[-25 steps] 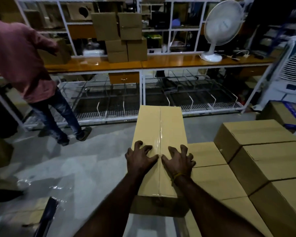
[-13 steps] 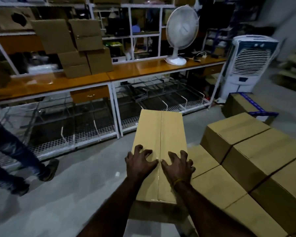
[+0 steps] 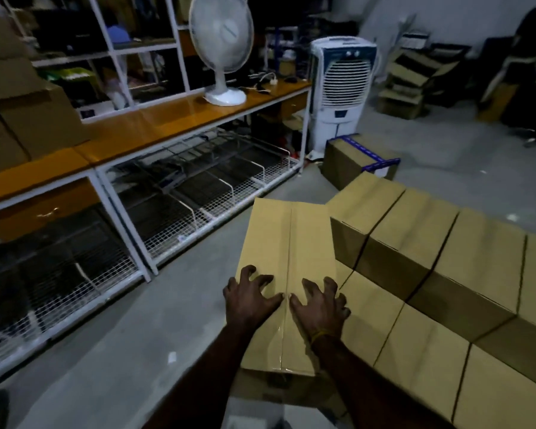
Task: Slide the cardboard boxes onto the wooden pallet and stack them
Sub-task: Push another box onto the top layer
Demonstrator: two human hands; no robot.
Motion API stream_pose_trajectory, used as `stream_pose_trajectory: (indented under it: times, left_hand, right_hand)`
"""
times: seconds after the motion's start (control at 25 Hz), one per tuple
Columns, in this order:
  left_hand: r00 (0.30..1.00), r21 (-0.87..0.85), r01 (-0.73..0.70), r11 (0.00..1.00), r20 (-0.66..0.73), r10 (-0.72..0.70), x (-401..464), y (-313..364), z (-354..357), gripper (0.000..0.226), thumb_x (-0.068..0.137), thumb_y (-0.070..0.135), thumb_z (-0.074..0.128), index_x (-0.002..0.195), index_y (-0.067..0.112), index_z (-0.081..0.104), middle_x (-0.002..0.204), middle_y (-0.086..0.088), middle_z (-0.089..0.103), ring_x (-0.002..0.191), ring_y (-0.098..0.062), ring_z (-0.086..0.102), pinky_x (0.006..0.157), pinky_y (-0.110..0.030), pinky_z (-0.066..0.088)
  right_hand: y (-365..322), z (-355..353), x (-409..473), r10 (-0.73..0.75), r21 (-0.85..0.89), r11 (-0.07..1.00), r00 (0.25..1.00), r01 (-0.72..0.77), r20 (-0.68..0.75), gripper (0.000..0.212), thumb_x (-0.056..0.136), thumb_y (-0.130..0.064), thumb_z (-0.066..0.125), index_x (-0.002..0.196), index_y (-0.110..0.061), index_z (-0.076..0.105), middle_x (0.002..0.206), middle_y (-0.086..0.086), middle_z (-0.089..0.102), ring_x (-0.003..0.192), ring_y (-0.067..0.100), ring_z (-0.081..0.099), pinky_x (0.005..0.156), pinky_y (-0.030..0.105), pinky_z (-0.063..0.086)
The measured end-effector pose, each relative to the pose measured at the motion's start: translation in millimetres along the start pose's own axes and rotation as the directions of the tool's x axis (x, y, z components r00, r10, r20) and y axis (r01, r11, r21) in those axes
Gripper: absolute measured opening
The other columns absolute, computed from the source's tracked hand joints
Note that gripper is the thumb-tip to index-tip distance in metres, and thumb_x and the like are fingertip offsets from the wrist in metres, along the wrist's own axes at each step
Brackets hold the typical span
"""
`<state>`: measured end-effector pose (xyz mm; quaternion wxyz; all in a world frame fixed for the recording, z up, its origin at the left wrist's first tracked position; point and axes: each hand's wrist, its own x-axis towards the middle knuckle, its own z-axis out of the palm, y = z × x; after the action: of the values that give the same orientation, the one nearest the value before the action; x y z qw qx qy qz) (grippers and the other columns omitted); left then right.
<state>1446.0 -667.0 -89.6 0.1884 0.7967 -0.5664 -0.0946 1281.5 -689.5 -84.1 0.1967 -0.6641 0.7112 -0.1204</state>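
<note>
Cardboard box (image 3: 287, 274) runs lengthwise away beneath both hands (image 3: 287, 300).

A single wide-angle camera sits on the person's head and looks forward and steeply down along both forearms, so the left hand (image 3: 250, 297) and right hand (image 3: 319, 305) lie close under the lens, low in the middle of the view. It faces across the long cardboard box (image 3: 287, 274) toward the shelving bench with its orange tabletop (image 3: 167, 119) at the left and the air cooler (image 3: 342, 88) farther back. With only this one view, no part of the scene is shared with another camera; the edges bend and blur.
</note>
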Motion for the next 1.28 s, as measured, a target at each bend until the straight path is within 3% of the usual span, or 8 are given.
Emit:
stream_pose_trajectory:
  times: [0.32, 0.6, 0.84, 1.0, 1.28]
  left_hand:
    - [0.969, 0.102, -0.199, 0.975, 0.170, 0.180, 102, 10, 54, 0.066, 0.067, 0.077, 0.054, 0.125, 0.046, 0.059, 0.144, 0.011, 0.038, 0.121, -0.028, 0.045, 0.101, -0.040, 0.036]
    - [0.911, 0.080, -0.296, 0.952, 0.323, 0.257, 155, -2, 115, 0.071, 0.066, 0.081, 0.044, 0.130, 0.051, 0.052, 0.153, 0.014, 0.026, 0.129, -0.022, 0.038, 0.103, -0.038, 0.034]
    - [0.844, 0.034, -0.403, 0.915, 0.400, 0.357, 203, -46, 189, 0.072, 0.069, 0.084, 0.040, 0.133, 0.053, 0.049, 0.156, 0.012, 0.024, 0.133, -0.022, 0.034, 0.106, -0.039, 0.032]
    - [0.815, -0.020, -0.463, 0.886, 0.384, 0.434, 225, -84, 228, 0.070, 0.069, 0.083, 0.044, 0.130, 0.051, 0.053, 0.155, 0.009, 0.029, 0.131, -0.024, 0.037, 0.106, -0.044, 0.036]
    - [0.784, -0.092, -0.530, 0.843, 0.325, 0.528, 243, -128, 267, 0.066, 0.071, 0.082, 0.045, 0.128, 0.052, 0.055, 0.154, 0.008, 0.033, 0.135, -0.026, 0.036, 0.108, -0.044, 0.032]
  right_hand:
    - [12, 45, 83, 0.193, 0.067, 0.979, 0.981, -0.193, 0.002, 0.059, 0.083, -0.067, 0.051, 0.138, -0.046, 0.046, 0.155, -0.001, 0.018, 0.133, 0.034, 0.029, 0.103, 0.049, 0.032]
    - [30, 92, 127, 0.351, 0.074, 0.933, 0.936, -0.352, 0.021, 0.062, 0.083, -0.071, 0.046, 0.141, -0.048, 0.040, 0.156, -0.004, 0.014, 0.137, 0.030, 0.024, 0.106, 0.050, 0.031]
    - [36, 180, 157, 0.429, 0.040, 0.903, 0.898, -0.427, -0.096, 0.062, 0.081, -0.072, 0.045, 0.138, -0.049, 0.044, 0.155, -0.004, 0.019, 0.135, 0.028, 0.025, 0.103, 0.049, 0.033]
    - [27, 234, 167, 0.461, 0.039, 0.886, 0.871, -0.462, -0.173, 0.060, 0.079, -0.070, 0.050, 0.135, -0.047, 0.049, 0.154, -0.001, 0.025, 0.134, 0.029, 0.029, 0.100, 0.052, 0.035]
    - [12, 283, 177, 0.497, 0.026, 0.862, 0.834, -0.506, -0.240, 0.064, 0.080, -0.069, 0.045, 0.140, -0.047, 0.045, 0.157, -0.003, 0.020, 0.136, 0.031, 0.026, 0.102, 0.051, 0.033]
